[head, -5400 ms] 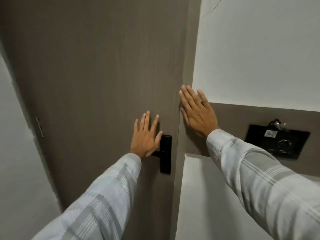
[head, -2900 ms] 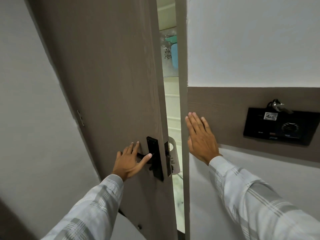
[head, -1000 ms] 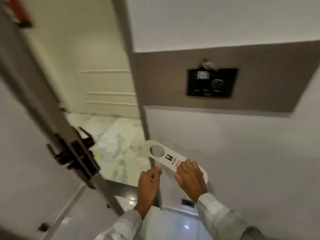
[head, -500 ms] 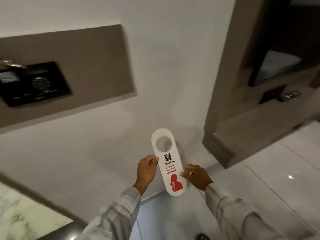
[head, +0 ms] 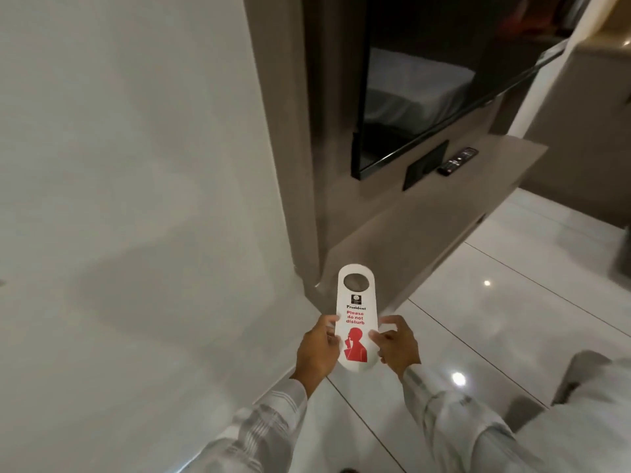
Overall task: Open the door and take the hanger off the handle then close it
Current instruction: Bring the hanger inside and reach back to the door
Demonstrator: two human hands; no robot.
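**Hanger is off the handle; the door is no longer in view**

The hanger (head: 356, 319) is now held up in front of the person, with its round hole on top and the red "Please do not disturb" text facing the camera. The left hand (head: 316, 349) grips its left edge and the right hand (head: 397, 346) grips its right edge, both with fingers closed on the card.

A second ago the same card was held close to the open door; since then the view has turned away, and now neither door nor handle is visible. Above and to the right of the hanger stands a brown wall unit (head: 426, 213) with a dark screen (head: 420, 83) and a remote control (head: 457, 161). Below the hanger is the glossy tiled floor (head: 512, 319).

So the removing step looks finished. What remains, I think, is to turn back and close the door.
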